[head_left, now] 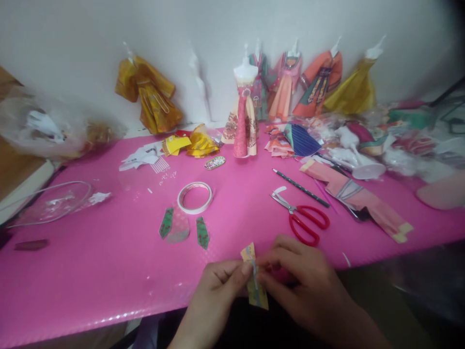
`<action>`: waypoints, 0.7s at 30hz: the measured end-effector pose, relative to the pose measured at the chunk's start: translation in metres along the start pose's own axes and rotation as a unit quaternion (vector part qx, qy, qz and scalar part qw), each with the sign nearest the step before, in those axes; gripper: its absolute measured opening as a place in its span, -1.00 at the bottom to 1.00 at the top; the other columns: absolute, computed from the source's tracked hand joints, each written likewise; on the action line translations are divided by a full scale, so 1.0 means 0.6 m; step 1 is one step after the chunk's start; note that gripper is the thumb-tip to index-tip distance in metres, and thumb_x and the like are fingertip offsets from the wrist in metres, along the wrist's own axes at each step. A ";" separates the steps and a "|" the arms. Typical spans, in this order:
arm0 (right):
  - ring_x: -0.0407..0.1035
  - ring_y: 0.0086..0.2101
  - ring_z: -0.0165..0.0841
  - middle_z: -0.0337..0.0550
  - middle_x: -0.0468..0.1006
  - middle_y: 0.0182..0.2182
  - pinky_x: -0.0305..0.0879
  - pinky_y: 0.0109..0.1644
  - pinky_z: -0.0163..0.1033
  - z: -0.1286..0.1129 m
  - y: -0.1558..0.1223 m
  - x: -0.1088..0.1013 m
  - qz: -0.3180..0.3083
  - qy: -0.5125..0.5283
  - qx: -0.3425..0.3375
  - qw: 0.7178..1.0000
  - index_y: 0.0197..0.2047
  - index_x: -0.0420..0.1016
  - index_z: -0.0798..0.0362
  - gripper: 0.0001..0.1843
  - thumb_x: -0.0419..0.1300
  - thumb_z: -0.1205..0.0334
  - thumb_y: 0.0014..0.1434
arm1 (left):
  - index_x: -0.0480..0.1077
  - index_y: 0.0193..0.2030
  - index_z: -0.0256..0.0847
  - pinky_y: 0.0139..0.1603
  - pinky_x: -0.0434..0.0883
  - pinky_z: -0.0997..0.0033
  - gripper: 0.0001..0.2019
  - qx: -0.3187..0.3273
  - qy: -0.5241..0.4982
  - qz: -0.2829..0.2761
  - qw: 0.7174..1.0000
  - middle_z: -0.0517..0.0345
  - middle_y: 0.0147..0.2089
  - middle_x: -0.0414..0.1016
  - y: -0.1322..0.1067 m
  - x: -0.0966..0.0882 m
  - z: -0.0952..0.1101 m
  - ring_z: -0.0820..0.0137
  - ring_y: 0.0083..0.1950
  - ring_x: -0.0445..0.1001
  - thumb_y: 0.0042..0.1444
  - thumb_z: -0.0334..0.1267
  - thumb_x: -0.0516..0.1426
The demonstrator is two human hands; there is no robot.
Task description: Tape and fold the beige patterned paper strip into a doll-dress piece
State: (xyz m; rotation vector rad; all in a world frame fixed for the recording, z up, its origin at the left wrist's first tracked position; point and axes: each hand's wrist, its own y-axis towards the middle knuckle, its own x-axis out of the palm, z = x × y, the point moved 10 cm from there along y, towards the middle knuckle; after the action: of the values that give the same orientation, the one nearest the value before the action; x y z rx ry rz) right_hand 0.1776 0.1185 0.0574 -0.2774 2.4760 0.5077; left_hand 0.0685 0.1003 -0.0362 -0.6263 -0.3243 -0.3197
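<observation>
- At the far left, a clear plastic bag [43, 127] lies on the pink table [90, 271] with white pieces inside; it is too blurred to say what they are.
- Just right of it, a clear plastic lid or tray [54, 201] sits near the table's left edge; its contents cannot be made out.
- Towards the middle lie a tape roll [194, 197] and three small cut paper pieces [181, 229] just below it.
- At the near edge, the left hand [214, 291] pinches a small yellow patterned paper strip [255, 283] between thumb and fingers.
- The right hand [301, 281] grips the same strip from the other side, fingertips close against the left thumb.
- The strip stands upright between the two hands, just off the table edge. Judging by this, the fold or seam is best pressed with both thumbs close together, keeping the edges aligned.
- Right of the hands lie red scissors [303, 220], blades closed, and a dark pencil [301, 188].
- Further right, a clear bag [399, 145] holds folded paper garments, heaped and blurred.
</observation>
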 end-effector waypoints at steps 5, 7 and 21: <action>0.28 -0.42 -0.42 -0.25 0.39 -0.46 0.09 -0.37 -0.27 -0.008 -0.001 0.000 0.008 -0.041 -0.036 0.998 -0.28 0.53 0.06 -0.88 0.17 0.34 0.29 | 0.46 -0.50 -0.26 -0.38 0.26 0.46 -0.58 -0.001 0.030 0.004 1.000 0.18 -0.49 0.37 0.001 0.001 0.001 0.41 -0.40 0.27 0.15 0.08 0.22; 0.28 -0.43 -0.42 -0.23 0.39 -0.46 0.08 -0.39 -0.26 -0.015 -0.001 0.001 0.003 -0.050 -0.057 0.997 -0.28 0.52 0.07 -0.86 0.14 0.35 0.30 | 0.48 -0.49 -0.27 -0.35 0.30 0.45 -0.58 0.005 0.035 -0.012 0.999 0.14 -0.46 0.41 0.002 0.006 0.004 0.38 -0.37 0.31 0.16 0.07 0.22; 0.28 -0.42 -0.40 -0.19 0.46 -0.41 0.07 -0.40 -0.25 -0.021 -0.002 0.019 -0.085 -0.081 -0.118 0.986 -0.33 0.49 0.06 -0.82 0.10 0.46 0.18 | 0.64 -0.36 -0.23 -0.13 0.38 0.38 -0.79 0.069 0.016 -0.002 0.997 0.12 -0.42 0.57 0.018 0.014 0.058 0.32 -0.30 0.47 0.10 -0.11 0.29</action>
State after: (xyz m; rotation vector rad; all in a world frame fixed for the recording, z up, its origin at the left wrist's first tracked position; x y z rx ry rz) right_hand 0.1623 0.1112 0.0600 -0.5170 2.2125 0.7213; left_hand 0.0731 0.1282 -0.0122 -0.4844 -0.3137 -0.3075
